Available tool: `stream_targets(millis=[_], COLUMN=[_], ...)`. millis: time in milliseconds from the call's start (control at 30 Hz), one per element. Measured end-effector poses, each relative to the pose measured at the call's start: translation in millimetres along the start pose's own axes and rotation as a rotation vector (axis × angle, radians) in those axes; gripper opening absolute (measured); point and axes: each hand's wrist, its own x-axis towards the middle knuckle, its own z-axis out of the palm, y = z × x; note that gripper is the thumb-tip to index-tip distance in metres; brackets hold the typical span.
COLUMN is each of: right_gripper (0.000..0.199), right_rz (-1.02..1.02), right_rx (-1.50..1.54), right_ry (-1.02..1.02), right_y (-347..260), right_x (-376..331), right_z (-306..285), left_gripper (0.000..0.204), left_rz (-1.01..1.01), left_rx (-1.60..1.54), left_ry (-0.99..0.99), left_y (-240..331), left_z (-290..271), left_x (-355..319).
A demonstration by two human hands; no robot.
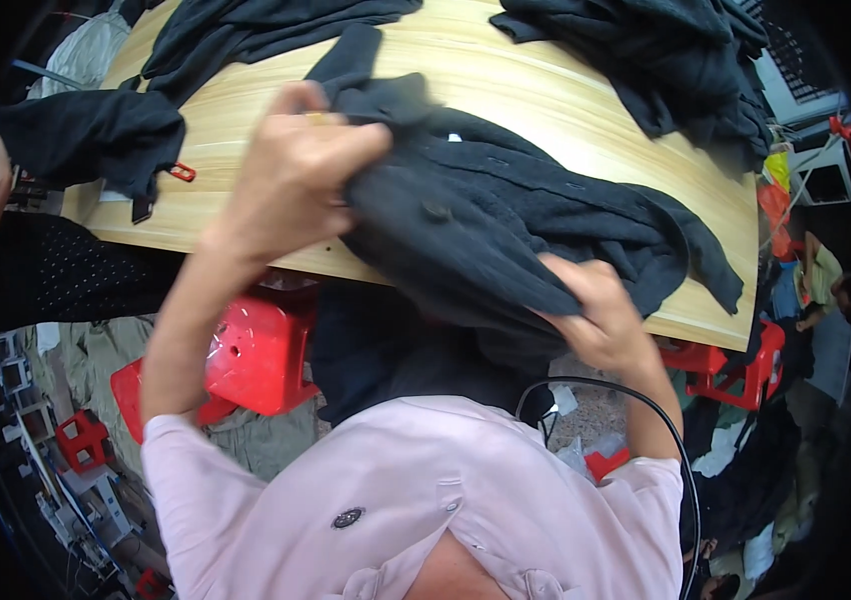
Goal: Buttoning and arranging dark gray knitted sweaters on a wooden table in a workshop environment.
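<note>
Both hands are clamped on one black garment (486,215) at the near edge of the wooden counter (546,90); the left hand (296,170) bunches its upper end, fingers closed over the cloth, raised above the board; the right hand (601,320) pinches the lower hem, down past the counter's edge; so the garment's long axis slants from upper left to lower right between them, its bulk lying right of the left hand; more dark clothes (666,60) lie heaped farther off; a red stool (261,355) stands below.

Pale wooden table (586,90) over red plastic stools (261,355), with a cluttered floor (276,445) beneath.
</note>
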Motion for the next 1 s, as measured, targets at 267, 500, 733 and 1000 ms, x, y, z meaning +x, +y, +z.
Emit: stream_targets(millis=[267,500,733,1000], right_gripper=[0.026,0.039,0.053,0.024], right_rz=[0.090,0.313,0.703,0.714], right_rx=[-0.116,-0.339,-0.463,-0.661], right_ry=[-0.112,0.183,0.526,0.512], right_y=[-26,31,89,96], right_x=[-75,-56,-27,-23], right_z=[-74,-73,-56,-53], left_gripper=[0.033,0.070,0.028,0.055], left_rz=[-0.262,-0.207,-0.575,-0.514], left_rx=[-0.026,-0.287,-0.318,-0.222], left_ry=[-0.224,-0.305,-0.417,-0.557], left_y=[-30,-9,-24,-14], left_z=[-55,-31,70,113], left_x=[-40,-37,-19,-17])
